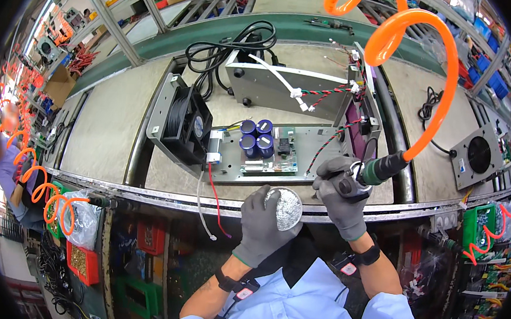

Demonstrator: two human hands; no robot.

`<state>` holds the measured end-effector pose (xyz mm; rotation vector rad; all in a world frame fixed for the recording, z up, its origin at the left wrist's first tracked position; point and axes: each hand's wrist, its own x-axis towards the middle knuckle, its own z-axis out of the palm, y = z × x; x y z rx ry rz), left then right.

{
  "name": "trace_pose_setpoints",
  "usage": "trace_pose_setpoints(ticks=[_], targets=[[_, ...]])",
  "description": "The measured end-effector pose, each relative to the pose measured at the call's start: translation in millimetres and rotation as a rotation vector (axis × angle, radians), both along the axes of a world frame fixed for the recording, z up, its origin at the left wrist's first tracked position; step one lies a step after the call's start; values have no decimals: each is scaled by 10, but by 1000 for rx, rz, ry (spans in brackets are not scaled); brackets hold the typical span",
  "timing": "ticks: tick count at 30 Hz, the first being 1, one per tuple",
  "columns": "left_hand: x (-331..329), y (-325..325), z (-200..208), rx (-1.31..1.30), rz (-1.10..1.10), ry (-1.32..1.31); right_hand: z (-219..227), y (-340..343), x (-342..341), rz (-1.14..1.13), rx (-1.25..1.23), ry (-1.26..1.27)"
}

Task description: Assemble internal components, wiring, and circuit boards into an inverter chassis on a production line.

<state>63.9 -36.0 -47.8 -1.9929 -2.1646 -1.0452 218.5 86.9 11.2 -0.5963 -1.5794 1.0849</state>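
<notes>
My left hand [259, 227], in a grey glove, grips a round dish [298, 208] of small silvery pieces, too fine to name, at the bench's front edge. In my gloved right hand [342, 196] is an air screwdriver [379, 170], fed by an orange coiled hose [449, 97]. Just beyond both hands lies an open metal chassis [317, 141]. It carries a circuit board [270, 163] with several blue capacitors [256, 140]. A black fan [187, 124] stands on its left. Wires hang at its right panel [357, 122], nearest my right hand.
A grey metal cover [285, 93] stands behind the chassis, beside a coiled black power cable [216, 51]. Another fan unit [477, 154] is on the right. Red parts bin [83, 263] and green bin [479, 228] flank the bench. Another person [12, 167] is at far left.
</notes>
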Motion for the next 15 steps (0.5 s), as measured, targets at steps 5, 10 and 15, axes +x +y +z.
trace_pose_setpoints(ticks=[5, 10, 15], targets=[[2, -21, -30, 214, -92, 10, -104, -32, 16, 19, -37, 18], [-80, 57, -61, 103, -76, 4, -123, -41, -21, 25, 49, -39], [-74, 67, -5, 44, -60, 56, 35, -1, -94, 55, 65, -10]])
